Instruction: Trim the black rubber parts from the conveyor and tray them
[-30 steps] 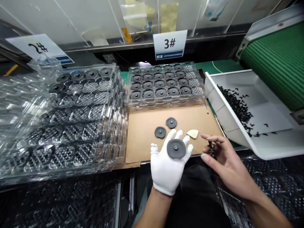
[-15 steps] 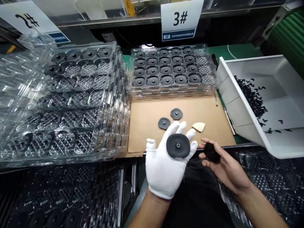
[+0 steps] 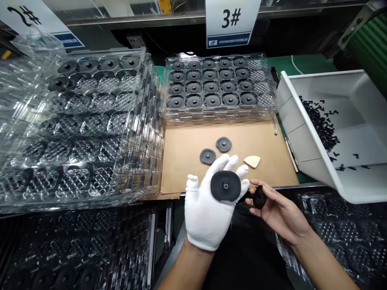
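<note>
Now, left hand [image 3: 205,213]: white-gloved, palm up, fingers spread wide, a dark rubber disc [image 3: 225,186] lying flat on the palm.
Right hand [image 3: 279,215]: bare, fingers curled narrowly around a small black piece [image 3: 259,197], its long axis running roughly near-far, just right of the disc.
Cardboard sheet [image 3: 181,173]: two more discs [image 3: 207,156] beside a cream wedge [image 3: 252,161].
Far placard [image 3: 232,24]: reads "3#".

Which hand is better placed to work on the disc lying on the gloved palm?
Right, probably: the bare right hand sits just beside the dark grey disc, pinching a small black piece, while the gloved left hand lies open beneath the disc, supporting it.
</note>
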`<move>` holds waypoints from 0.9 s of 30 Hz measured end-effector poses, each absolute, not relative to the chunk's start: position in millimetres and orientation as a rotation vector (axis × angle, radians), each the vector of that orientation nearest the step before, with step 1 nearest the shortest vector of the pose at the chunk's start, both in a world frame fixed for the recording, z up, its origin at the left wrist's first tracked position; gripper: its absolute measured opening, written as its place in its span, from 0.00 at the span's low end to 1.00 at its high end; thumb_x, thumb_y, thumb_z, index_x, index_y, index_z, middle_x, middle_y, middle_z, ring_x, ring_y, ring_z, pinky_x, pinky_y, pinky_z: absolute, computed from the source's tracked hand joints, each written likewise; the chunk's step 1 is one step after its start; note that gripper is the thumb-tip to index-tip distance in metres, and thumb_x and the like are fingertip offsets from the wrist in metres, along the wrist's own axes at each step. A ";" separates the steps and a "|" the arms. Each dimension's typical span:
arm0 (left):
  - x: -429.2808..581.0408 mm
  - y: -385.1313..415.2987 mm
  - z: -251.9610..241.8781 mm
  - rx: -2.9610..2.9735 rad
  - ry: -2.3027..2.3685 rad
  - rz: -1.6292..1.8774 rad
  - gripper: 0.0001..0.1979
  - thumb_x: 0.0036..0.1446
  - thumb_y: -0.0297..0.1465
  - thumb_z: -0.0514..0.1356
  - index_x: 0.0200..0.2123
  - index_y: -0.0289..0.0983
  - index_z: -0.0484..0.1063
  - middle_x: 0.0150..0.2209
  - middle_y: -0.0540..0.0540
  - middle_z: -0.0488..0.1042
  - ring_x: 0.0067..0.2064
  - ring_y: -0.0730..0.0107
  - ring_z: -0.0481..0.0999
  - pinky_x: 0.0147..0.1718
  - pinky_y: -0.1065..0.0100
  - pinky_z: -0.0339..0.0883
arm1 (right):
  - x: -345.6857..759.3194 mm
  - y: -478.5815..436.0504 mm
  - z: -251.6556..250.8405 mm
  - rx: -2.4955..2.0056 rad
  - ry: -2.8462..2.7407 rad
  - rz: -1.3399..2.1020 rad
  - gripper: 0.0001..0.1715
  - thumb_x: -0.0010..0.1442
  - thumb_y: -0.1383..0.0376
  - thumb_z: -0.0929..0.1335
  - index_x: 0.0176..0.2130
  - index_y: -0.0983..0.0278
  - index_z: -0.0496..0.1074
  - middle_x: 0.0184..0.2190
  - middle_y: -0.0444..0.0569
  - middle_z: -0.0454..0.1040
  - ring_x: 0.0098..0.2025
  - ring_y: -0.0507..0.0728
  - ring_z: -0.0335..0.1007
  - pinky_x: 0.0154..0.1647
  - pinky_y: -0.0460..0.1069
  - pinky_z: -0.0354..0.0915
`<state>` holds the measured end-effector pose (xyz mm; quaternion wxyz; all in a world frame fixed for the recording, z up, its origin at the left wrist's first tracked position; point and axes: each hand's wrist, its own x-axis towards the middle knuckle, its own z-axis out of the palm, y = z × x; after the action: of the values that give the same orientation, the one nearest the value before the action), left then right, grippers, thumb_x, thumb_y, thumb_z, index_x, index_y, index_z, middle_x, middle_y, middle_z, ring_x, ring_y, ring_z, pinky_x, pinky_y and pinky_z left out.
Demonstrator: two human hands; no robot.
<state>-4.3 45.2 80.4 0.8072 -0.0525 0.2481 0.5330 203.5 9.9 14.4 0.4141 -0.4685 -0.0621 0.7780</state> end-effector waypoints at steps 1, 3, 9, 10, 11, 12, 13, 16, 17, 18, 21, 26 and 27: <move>-3.7 45.1 80.8 -0.110 0.527 1.139 0.37 0.69 0.55 0.45 0.72 0.41 0.60 0.72 0.40 0.63 0.74 0.43 0.57 0.69 0.44 0.58 | 204.4 9.6 14.2 -1.165 -0.151 1.964 0.18 0.64 0.53 0.73 0.51 0.55 0.77 0.44 0.45 0.71 0.43 0.58 0.78 0.39 0.50 0.76; -2.2 45.1 81.4 -0.098 0.489 1.139 0.38 0.70 0.55 0.44 0.72 0.39 0.59 0.72 0.39 0.63 0.74 0.43 0.58 0.70 0.44 0.56 | 207.1 8.6 13.3 -1.142 -0.148 1.981 0.15 0.64 0.53 0.73 0.47 0.57 0.78 0.42 0.45 0.70 0.43 0.58 0.78 0.38 0.49 0.76; 2.0 45.1 84.9 -0.077 0.408 1.133 0.39 0.70 0.55 0.44 0.71 0.34 0.61 0.70 0.36 0.66 0.74 0.43 0.58 0.71 0.45 0.55 | 216.4 4.3 9.4 -1.128 -0.180 1.986 0.12 0.66 0.54 0.72 0.43 0.59 0.76 0.43 0.45 0.74 0.48 0.61 0.80 0.46 0.53 0.79; 2.7 44.8 86.1 -0.079 0.420 1.132 0.39 0.70 0.55 0.44 0.71 0.34 0.62 0.70 0.36 0.66 0.74 0.43 0.57 0.71 0.45 0.55 | 217.5 3.8 9.1 -1.123 -0.190 1.990 0.12 0.66 0.54 0.72 0.43 0.59 0.76 0.44 0.45 0.75 0.49 0.62 0.81 0.48 0.54 0.79; 3.3 44.5 87.4 -0.080 0.435 1.132 0.38 0.70 0.54 0.44 0.70 0.34 0.63 0.70 0.37 0.66 0.74 0.44 0.57 0.70 0.46 0.56 | 218.4 3.5 9.0 -1.117 -0.198 1.996 0.12 0.66 0.54 0.72 0.43 0.59 0.75 0.44 0.45 0.75 0.50 0.62 0.81 0.50 0.55 0.78; 3.9 44.3 88.7 -0.077 0.445 1.130 0.38 0.70 0.54 0.44 0.69 0.34 0.65 0.70 0.37 0.66 0.74 0.44 0.58 0.70 0.46 0.56 | 219.1 3.3 9.0 -1.111 -0.205 2.001 0.11 0.66 0.55 0.72 0.43 0.59 0.75 0.45 0.45 0.76 0.50 0.62 0.81 0.52 0.56 0.78; 4.5 44.2 89.8 -0.071 0.449 1.129 0.37 0.70 0.54 0.44 0.68 0.34 0.67 0.70 0.37 0.67 0.74 0.45 0.59 0.70 0.47 0.57 | 219.4 3.2 9.3 -1.105 -0.211 2.005 0.11 0.66 0.55 0.72 0.43 0.59 0.75 0.45 0.45 0.77 0.51 0.62 0.81 0.53 0.57 0.77; 6.7 44.5 92.1 -0.031 0.432 1.137 0.37 0.71 0.53 0.43 0.63 0.33 0.73 0.66 0.37 0.72 0.71 0.44 0.64 0.69 0.48 0.58 | 219.2 3.7 10.5 -1.091 -0.215 2.005 0.10 0.66 0.57 0.73 0.43 0.59 0.75 0.45 0.45 0.77 0.51 0.63 0.81 0.55 0.58 0.77; 7.4 44.8 92.4 -0.017 0.429 1.140 0.37 0.71 0.53 0.42 0.62 0.32 0.74 0.65 0.36 0.73 0.70 0.44 0.66 0.69 0.48 0.59 | 218.9 3.9 10.9 -1.088 -0.214 2.003 0.10 0.66 0.57 0.73 0.43 0.60 0.75 0.45 0.45 0.77 0.51 0.62 0.81 0.55 0.58 0.76; 8.0 45.1 92.5 -0.006 0.428 1.143 0.37 0.72 0.53 0.42 0.61 0.32 0.74 0.64 0.36 0.74 0.70 0.44 0.67 0.69 0.48 0.59 | 218.5 4.1 11.3 -1.087 -0.212 2.002 0.10 0.65 0.58 0.73 0.43 0.60 0.75 0.44 0.45 0.77 0.51 0.62 0.81 0.55 0.59 0.76; 8.9 45.7 92.8 0.009 0.434 1.144 0.37 0.72 0.53 0.41 0.60 0.32 0.75 0.63 0.36 0.75 0.69 0.43 0.68 0.69 0.47 0.60 | 218.0 4.4 11.9 -1.091 -0.199 2.000 0.11 0.65 0.58 0.74 0.44 0.59 0.75 0.43 0.44 0.78 0.50 0.62 0.81 0.56 0.59 0.76; 9.4 45.6 92.8 0.022 0.470 1.149 0.36 0.72 0.53 0.42 0.59 0.32 0.76 0.63 0.35 0.75 0.68 0.42 0.69 0.69 0.45 0.60 | 218.7 4.8 10.6 -1.098 -0.173 2.000 0.17 0.63 0.58 0.75 0.50 0.58 0.75 0.42 0.44 0.78 0.51 0.64 0.81 0.58 0.61 0.73; 10.0 45.8 91.2 0.030 0.486 1.149 0.36 0.71 0.53 0.43 0.59 0.32 0.76 0.64 0.35 0.74 0.68 0.42 0.69 0.69 0.45 0.60 | 218.7 5.0 10.2 -1.096 -0.168 2.002 0.17 0.63 0.58 0.75 0.51 0.58 0.75 0.42 0.44 0.78 0.51 0.64 0.81 0.59 0.62 0.73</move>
<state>10.0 45.8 91.2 0.8116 0.0140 0.2273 0.5380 218.7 5.0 10.2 0.4139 -0.4360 -0.0667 0.7963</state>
